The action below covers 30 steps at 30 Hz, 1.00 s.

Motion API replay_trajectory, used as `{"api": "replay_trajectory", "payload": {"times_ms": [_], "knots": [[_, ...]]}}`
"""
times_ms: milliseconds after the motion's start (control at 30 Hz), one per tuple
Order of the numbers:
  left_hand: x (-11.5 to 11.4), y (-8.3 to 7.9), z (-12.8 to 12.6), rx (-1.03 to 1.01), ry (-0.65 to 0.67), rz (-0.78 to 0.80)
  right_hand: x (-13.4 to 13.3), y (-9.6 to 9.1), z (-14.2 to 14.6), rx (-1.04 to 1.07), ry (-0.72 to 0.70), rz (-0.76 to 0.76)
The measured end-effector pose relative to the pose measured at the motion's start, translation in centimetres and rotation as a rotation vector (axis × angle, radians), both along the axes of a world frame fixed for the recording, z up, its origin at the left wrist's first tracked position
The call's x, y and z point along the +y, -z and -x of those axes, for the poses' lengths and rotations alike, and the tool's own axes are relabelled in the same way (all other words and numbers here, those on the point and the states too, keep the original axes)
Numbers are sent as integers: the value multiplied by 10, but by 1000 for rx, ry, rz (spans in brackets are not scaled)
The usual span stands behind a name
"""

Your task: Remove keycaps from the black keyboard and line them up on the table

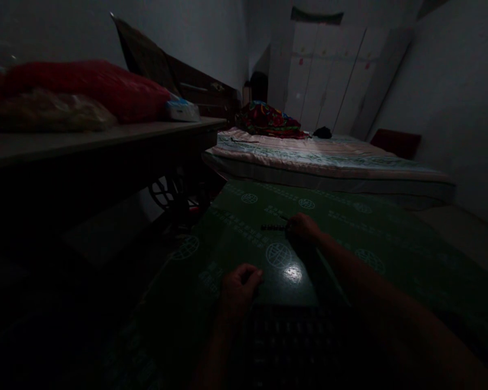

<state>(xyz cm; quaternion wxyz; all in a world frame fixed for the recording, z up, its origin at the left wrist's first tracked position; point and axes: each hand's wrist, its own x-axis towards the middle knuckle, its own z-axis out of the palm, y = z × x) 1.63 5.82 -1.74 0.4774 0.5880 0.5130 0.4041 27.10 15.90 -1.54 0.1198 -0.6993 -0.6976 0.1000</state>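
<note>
The room is very dark. My left hand (239,290) rests on a green sheet printed with globe marks (350,227), fingers curled in, at the far edge of a dark gridded mat (293,341). What it holds, if anything, is hidden. My right hand (303,227) reaches farther out over the green sheet, fingers pinched on a small dark toothed strip (273,227) that pokes out to its left. A thin straight rod (331,273) lies along my right forearm on the sheet.
A treadle sewing table (106,138) stands at the left with a red bundle (93,86) and a plastic bag on top. A low mattress (329,162) with a colourful cloth heap (268,120) lies behind. White wardrobe doors (329,76) fill the back wall.
</note>
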Motion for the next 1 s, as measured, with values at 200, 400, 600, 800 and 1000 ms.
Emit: {"api": "replay_trajectory", "payload": {"times_ms": [200, 400, 600, 800, 1000], "knots": [[-1, -4, 0, 3, -6, 17, -2, -5, 2, -21, 9, -13], [1, 0, 0, -4, -15, 10, -4, -6, 1, -8, 22, -10], [1, -1, 0, 14, -2, 2, -5, -5, 2, 30, 32, -36], [-1, -6, -3, 1, -20, -4, -20, -21, -4, 107, 89, -112], [0, -7, -5, -11, -21, 9, -65, -53, -10, 339, 151, -209]]}}
